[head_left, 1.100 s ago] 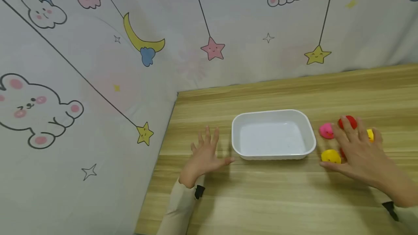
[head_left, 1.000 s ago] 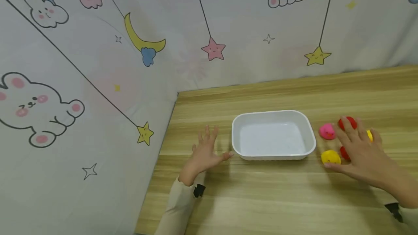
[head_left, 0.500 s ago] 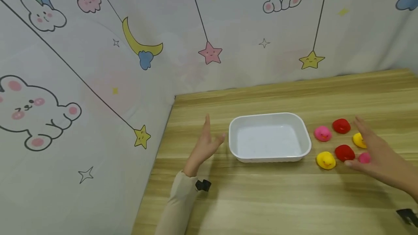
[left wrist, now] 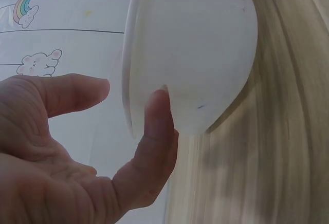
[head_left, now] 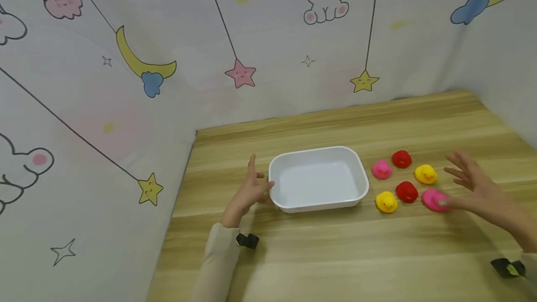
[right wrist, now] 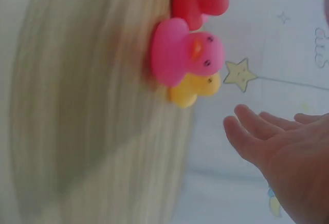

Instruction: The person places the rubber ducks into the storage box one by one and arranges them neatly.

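A white plastic basin point(head_left: 317, 178) stands on the table. My left hand point(head_left: 247, 192) is at its left end, thumb and fingers parted about the rim. In the left wrist view, a bent finger point(left wrist: 157, 126) overlaps the basin's outer wall. Several rubber ducks sit to the basin's right: two pink, two red and two yellow. My right hand point(head_left: 486, 195) holds nothing; its thumb overlaps the nearer pink duck point(head_left: 434, 199) in the head view. The right wrist view has that pink duck point(right wrist: 187, 54) before a red duck point(right wrist: 198, 0) and a yellow duck point(right wrist: 195, 88).
The wood-patterned table point(head_left: 319, 255) reaches back to a pale cloth backdrop point(head_left: 285, 36) printed with stars, moons and rabbits. Cloth also rises along the left edge of the table. Farther from me sit a red duck point(head_left: 401, 159) and a pink duck point(head_left: 382, 169).
My right hand has moved off from over the ducks to their right side, uncovering them. My left hand has come to the basin's left rim. The head view has turned rightward.
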A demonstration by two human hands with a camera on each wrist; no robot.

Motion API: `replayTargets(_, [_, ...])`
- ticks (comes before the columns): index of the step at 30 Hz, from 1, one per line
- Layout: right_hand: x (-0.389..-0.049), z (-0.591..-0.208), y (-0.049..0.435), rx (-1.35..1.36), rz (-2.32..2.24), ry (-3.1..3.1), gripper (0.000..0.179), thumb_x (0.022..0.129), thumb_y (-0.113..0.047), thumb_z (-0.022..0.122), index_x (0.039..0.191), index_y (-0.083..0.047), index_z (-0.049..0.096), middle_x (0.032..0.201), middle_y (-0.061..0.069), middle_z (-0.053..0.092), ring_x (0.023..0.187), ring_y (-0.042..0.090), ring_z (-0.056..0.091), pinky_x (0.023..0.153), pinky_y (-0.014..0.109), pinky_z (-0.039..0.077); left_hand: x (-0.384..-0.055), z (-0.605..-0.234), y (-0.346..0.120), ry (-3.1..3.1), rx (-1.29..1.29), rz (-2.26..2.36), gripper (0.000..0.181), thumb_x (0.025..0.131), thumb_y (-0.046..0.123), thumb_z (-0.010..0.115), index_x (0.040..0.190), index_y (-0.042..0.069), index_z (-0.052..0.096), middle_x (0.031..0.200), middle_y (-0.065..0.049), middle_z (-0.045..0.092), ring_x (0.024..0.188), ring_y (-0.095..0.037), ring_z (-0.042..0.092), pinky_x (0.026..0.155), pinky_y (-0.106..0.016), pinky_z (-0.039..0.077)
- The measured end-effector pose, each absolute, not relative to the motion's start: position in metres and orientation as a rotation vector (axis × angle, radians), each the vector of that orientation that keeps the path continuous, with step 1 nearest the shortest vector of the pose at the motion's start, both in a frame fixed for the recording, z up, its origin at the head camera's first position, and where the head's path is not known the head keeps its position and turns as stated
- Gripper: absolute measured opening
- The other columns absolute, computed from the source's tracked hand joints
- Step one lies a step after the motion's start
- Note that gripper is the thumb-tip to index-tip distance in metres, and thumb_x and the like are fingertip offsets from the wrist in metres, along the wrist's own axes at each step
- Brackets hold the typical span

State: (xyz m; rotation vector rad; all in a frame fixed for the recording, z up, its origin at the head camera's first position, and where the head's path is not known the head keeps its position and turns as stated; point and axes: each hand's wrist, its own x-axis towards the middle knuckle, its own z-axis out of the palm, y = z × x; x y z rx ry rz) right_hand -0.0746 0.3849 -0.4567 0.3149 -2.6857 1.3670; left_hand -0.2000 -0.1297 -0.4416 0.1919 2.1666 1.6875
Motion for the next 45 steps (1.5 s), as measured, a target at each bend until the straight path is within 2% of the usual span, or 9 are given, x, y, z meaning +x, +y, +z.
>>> replayTargets(5, [-0.078,-0.470,0.394,0.336,1.422,-2.743,0.116,0.077,0.005,0.082,0.162,-0.010,0.005,0.152,-0.010,0.030,0.118,-0.018,0.035,0.087,0.002,0.036,-0.201,-0.440,-0.133,2.156,0.153,1.648,0.100,0.095,0.003,0.062,0.161,0.018,-0.012,0.136,-0.034,0.034,0.093,-0.039,0.065,0.065,-0.045,0.065])
replayTargets(9, [-0.080,-0.479,0.402,0.404,1.337,-2.795,0.099,0.073,-0.001,0.087,0.153,0.002,0.030,0.137,-0.021,0.044,0.115,-0.013,0.043,0.085,0.009,0.045,-0.204,-0.442,-0.132,2.130,0.138,1.633,0.097,0.090,-0.001,0.059,0.161,0.013,-0.005,0.128,-0.032,0.039,0.082,-0.032,0.064,0.060,-0.038,0.064])
replayTargets(12, [-0.080,-0.478,0.408,0.402,1.232,-2.854,0.082,0.070,-0.007,0.090,0.141,0.000,0.049,0.132,-0.010,0.057,0.110,-0.008,0.050,0.082,0.017,0.052,-0.206,-0.446,-0.128,2.093,0.137,1.649,0.092,0.086,-0.005,0.057,0.161,0.006,0.005,0.126,-0.031,0.040,0.081,-0.030,0.063,0.059,-0.034,0.063])
replayTargets(15, [-0.079,-0.475,0.412,0.361,1.170,-2.916,0.071,0.069,-0.010,0.092,0.132,-0.005,0.059,0.127,0.010,0.064,0.106,-0.002,0.056,0.081,0.023,0.054,-0.206,-0.448,-0.121,2.075,0.149,1.670,0.084,0.083,-0.007,0.057,0.158,-0.002,0.018,0.127,-0.032,0.042,0.085,-0.031,0.062,0.062,-0.036,0.064])
replayTargets(17, [-0.081,-0.475,0.409,0.347,1.166,-2.950,0.068,0.070,-0.012,0.092,0.130,-0.005,0.061,0.125,0.015,0.065,0.104,0.002,0.058,0.081,0.024,0.055,-0.203,-0.448,-0.122,2.082,0.147,1.683,0.080,0.082,-0.007,0.058,0.155,-0.006,0.025,0.125,-0.032,0.043,0.088,-0.031,0.062,0.064,-0.039,0.065])
replayTargets(23, [-0.086,-0.479,0.406,0.388,1.135,-2.978,0.063,0.069,-0.013,0.092,0.125,-0.003,0.063,0.117,0.011,0.068,0.100,0.003,0.058,0.083,0.021,0.053,-0.200,-0.447,-0.126,2.090,0.137,1.681,0.071,0.078,-0.007,0.055,0.147,-0.011,0.038,0.119,-0.028,0.048,0.083,-0.027,0.061,0.062,-0.035,0.064])
replayTargets(30, [-0.092,-0.489,0.410,0.558,1.035,-2.895,0.061,0.065,-0.006,0.093,0.119,-0.002,0.065,0.112,0.010,0.069,0.097,-0.002,0.054,0.081,0.013,0.048,-0.209,-0.443,-0.123,2.020,0.166,1.696,0.074,0.078,-0.010,0.056,0.148,-0.010,0.034,0.119,-0.029,0.049,0.080,-0.025,0.063,0.061,-0.032,0.064])
replayTargets(38, [-0.094,-0.495,0.408,0.573,1.042,-2.818,0.053,0.066,-0.007,0.093,0.112,-0.006,0.067,0.105,-0.014,0.065,0.090,-0.003,0.056,0.076,0.012,0.049,-0.212,-0.438,-0.129,1.980,0.216,1.634,0.078,0.080,-0.012,0.058,0.152,-0.008,0.027,0.121,-0.030,0.048,0.084,-0.028,0.064,0.066,-0.037,0.065])
replayTargets(45, [-0.099,-0.474,0.400,0.445,1.216,-2.823,0.054,0.069,-0.002,0.090,0.117,0.000,0.065,0.106,-0.022,0.064,0.092,-0.006,0.059,0.076,0.007,0.047,-0.215,-0.433,-0.130,2.034,0.242,1.543,0.078,0.080,-0.012,0.059,0.152,-0.005,0.030,0.121,-0.030,0.048,0.080,-0.029,0.064,0.063,-0.041,0.065])
